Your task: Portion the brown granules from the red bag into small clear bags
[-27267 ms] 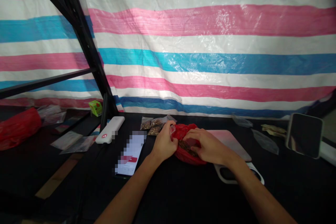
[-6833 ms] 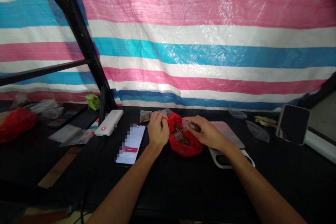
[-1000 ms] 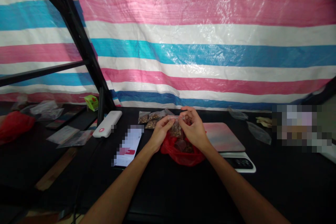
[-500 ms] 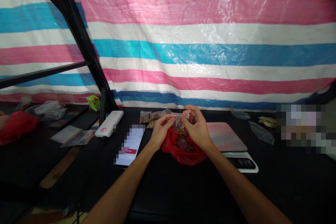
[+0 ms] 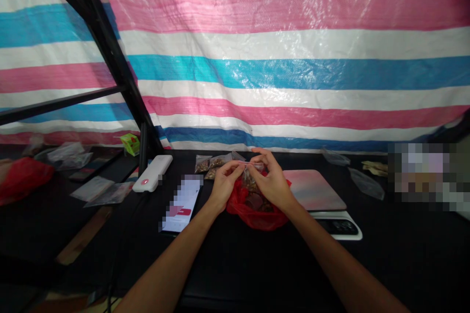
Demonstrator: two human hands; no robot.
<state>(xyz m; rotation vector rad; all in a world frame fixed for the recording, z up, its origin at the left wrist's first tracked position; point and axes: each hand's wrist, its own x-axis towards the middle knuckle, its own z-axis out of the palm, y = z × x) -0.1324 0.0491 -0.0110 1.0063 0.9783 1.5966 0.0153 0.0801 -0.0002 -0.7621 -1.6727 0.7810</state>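
Observation:
A small clear zip bag [image 5: 250, 181] with brown bits in it hangs between my two hands. My left hand [image 5: 225, 181] pinches the left end of its top edge. On the other end, the thumb and fingers of my right hand [image 5: 271, 176] are closed on the same edge. Directly below sits an open red plastic bag [image 5: 257, 220], with brown pieces and a reddish-brown scoop or cup [image 5: 254, 200] inside. Behind my left hand lie several filled zip bags [image 5: 219, 161].
A kitchen scale [image 5: 316, 190] with a shiny plate is to the right. On the left are a phone [image 5: 182, 203], a white device [image 5: 153, 173] and flat clear bags [image 5: 101, 190]. A black metal post [image 5: 110, 58] rises there. Another person's hand [image 5: 4, 173] touches a red bag [image 5: 24, 181].
My right hand has shifted slightly left along the zip bag's top edge, and the edge now looks narrower and tilted. My left hand stays nearly in place.

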